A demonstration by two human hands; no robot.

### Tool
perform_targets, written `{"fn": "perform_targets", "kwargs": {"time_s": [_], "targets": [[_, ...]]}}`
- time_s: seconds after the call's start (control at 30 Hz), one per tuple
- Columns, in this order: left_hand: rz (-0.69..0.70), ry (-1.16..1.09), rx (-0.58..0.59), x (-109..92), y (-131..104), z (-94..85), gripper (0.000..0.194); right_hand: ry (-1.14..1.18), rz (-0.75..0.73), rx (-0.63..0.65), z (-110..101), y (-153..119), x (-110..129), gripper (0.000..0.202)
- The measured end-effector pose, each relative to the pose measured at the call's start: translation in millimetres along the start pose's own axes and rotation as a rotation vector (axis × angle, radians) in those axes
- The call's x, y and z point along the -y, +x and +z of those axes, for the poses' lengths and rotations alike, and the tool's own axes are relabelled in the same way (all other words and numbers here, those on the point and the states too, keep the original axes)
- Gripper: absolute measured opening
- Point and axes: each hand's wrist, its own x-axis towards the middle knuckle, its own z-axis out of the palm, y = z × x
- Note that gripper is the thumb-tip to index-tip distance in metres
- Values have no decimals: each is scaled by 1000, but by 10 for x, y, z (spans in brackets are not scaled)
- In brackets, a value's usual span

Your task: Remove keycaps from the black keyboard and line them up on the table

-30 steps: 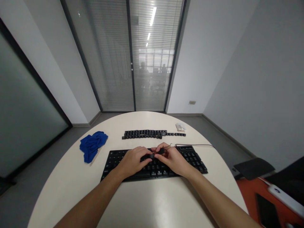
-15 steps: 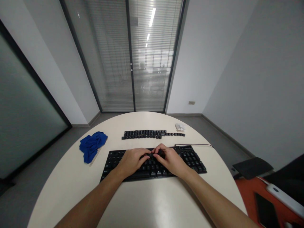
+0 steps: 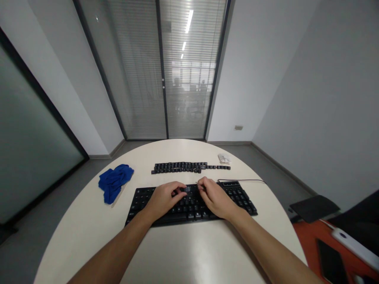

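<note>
A black keyboard (image 3: 189, 215) lies across the table under both my hands. Over its middle, my left hand (image 3: 164, 199) is closed, thumb and index finger pinching a small dark keycap (image 3: 187, 189) at their tips. My right hand (image 3: 215, 197) hovers just to the right with fingers curled together. A tiny pale tip shows at its fingertips, too small to name. Behind the keyboard, rows of loose black keycaps (image 3: 177, 167) are lined up on the table.
A blue cloth (image 3: 115, 181) lies at the left, with a thin pale stick (image 3: 118, 196) beside it. A small clear bag (image 3: 224, 158) rests at the back right of the round table (image 3: 174, 256). The keyboard's cable (image 3: 248, 180) runs off right. A red chair with a phone (image 3: 331, 258) stands lower right.
My right hand has drawn back slightly from my left, and its fingers have curled in. My left hand stays nearly in place, and the small keycap at its fingertips now shows.
</note>
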Motion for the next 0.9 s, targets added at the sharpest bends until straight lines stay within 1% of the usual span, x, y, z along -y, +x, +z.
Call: {"fn": "perform_targets", "kwargs": {"time_s": [0.07, 0.13, 0.3, 0.47, 0.63, 0.7, 0.77, 0.9], "targets": [[4, -10, 8, 6, 0, 4, 19, -20, -9, -26, -26, 6, 8, 9], [6, -23, 19, 7, -2, 5, 19, -15, -7, -23, -41, 11, 25, 10], [9, -72, 51, -3, -10, -4, 19, -5, -40, 50, -1, 22, 45, 23], [24, -90, 75, -4, -15, -8, 16, 12, -71, 67, 59, 32, 17, 17], [37, -55, 79, -25, -20, -12, 17, -32, -94, 87, 54, 41, -5, 20], [52, -20, 66, -46, -23, -12, 24, -76, -74, 68, 28, 51, -37, 19], [86, 24, 62, -69, -24, -12, 31, -137, -12, 26, -16, 65, -93, 19], [145, 79, 125, -85, -26, -8, 37, -273, 156, -48, -144, 92, -279, 24]]}}
